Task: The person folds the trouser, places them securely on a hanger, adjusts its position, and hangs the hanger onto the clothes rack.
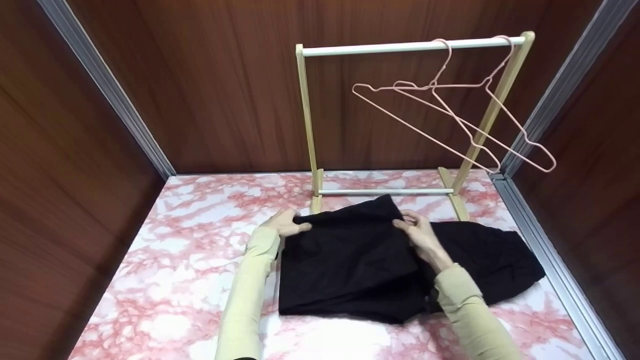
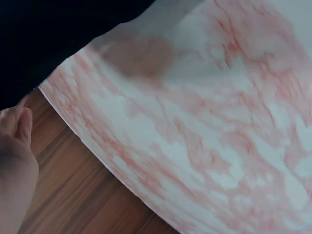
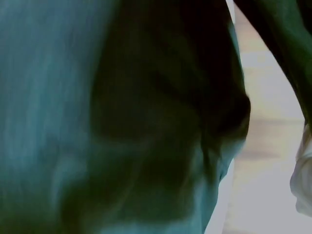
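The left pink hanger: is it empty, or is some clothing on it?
Empty. The left hanger hangs bare from the white bar; the left hand and right hand hold a black cloth below it.

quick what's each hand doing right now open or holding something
Left hand: holding the black cloth.
Right hand: holding the same black cloth.

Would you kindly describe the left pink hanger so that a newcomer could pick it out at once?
At the back of the table stands a rack with a white top rail. From the rail's right half hang the left hanger and the right hanger. The left one's hook sits clear of the right post, while its neighbour's sits close beside it.
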`<action>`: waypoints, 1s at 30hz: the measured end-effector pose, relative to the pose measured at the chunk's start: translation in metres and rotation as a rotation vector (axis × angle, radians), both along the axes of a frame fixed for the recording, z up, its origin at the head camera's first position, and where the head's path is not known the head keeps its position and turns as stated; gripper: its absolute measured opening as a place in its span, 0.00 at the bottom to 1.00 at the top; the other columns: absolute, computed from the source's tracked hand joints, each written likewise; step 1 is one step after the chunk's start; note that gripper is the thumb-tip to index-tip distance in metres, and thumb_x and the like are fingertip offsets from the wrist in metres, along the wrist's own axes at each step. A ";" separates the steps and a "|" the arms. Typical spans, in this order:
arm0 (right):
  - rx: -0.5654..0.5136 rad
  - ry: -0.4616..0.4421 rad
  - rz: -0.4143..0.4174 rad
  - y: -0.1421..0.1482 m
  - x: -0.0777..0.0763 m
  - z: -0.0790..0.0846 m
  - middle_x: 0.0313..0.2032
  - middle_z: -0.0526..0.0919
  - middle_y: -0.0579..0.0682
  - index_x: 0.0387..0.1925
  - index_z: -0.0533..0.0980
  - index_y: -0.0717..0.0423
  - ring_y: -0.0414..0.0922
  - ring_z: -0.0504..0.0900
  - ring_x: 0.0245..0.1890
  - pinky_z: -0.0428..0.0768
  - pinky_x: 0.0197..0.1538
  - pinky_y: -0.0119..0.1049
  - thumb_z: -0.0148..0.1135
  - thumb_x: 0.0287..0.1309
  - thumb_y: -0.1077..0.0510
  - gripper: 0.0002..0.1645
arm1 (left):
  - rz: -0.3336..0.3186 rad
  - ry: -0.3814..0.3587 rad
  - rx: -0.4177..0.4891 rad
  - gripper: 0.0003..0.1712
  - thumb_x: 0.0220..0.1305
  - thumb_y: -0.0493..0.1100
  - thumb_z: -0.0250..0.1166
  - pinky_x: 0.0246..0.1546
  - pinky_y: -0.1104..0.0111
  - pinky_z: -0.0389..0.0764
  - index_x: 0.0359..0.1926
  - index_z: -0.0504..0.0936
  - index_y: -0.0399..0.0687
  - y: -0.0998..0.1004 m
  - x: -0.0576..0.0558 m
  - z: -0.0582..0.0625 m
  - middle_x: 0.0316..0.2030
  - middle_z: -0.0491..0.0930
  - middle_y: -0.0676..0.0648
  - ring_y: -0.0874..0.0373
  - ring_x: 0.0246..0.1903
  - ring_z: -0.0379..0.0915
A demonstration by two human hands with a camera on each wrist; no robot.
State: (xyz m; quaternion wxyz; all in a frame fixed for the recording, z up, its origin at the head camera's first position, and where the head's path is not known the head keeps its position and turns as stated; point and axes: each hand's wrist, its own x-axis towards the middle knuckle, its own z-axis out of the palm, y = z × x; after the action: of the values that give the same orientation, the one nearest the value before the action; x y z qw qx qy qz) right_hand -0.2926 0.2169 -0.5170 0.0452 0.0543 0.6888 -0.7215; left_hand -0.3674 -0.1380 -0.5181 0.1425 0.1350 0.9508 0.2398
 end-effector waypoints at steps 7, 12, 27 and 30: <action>-0.011 0.002 -0.031 0.032 0.001 -0.011 0.26 0.86 0.38 0.37 0.79 0.53 0.35 0.84 0.25 0.82 0.30 0.27 0.62 0.62 0.68 0.07 | -0.044 0.074 0.214 0.31 0.61 0.55 0.69 0.64 0.55 0.76 0.57 0.82 0.40 0.016 -0.001 -0.006 0.54 0.84 0.38 0.45 0.57 0.79; 0.106 0.004 -0.074 0.040 0.005 -0.021 0.22 0.80 0.36 0.46 0.76 0.63 0.33 0.77 0.20 0.75 0.23 0.25 0.61 0.64 0.66 0.10 | -0.039 0.143 0.164 0.22 0.59 0.56 0.68 0.60 0.59 0.78 0.46 0.88 0.44 0.026 0.003 -0.005 0.46 0.88 0.43 0.48 0.50 0.82; 0.440 -0.131 0.223 0.055 0.042 -0.050 0.72 0.55 0.75 0.73 0.49 0.77 0.64 0.62 0.70 0.67 0.70 0.53 0.68 0.61 0.50 0.55 | -0.156 0.200 0.254 0.22 0.71 0.48 0.59 0.65 0.54 0.75 0.56 0.81 0.37 0.038 0.011 -0.013 0.54 0.84 0.37 0.44 0.59 0.79; 0.442 -0.041 0.185 0.055 0.044 -0.051 0.74 0.53 0.76 0.73 0.49 0.78 0.67 0.55 0.75 0.59 0.76 0.58 0.64 0.65 0.55 0.50 | -0.172 0.246 0.251 0.24 0.72 0.49 0.60 0.66 0.54 0.74 0.59 0.80 0.37 0.037 0.010 -0.015 0.56 0.83 0.36 0.43 0.61 0.78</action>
State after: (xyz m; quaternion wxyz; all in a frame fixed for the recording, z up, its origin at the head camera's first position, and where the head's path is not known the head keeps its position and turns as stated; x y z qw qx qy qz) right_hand -0.2489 0.2722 -0.5682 0.1121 0.0142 0.8310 -0.5447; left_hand -0.3571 -0.1005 -0.5332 0.0272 0.2606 0.9087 0.3251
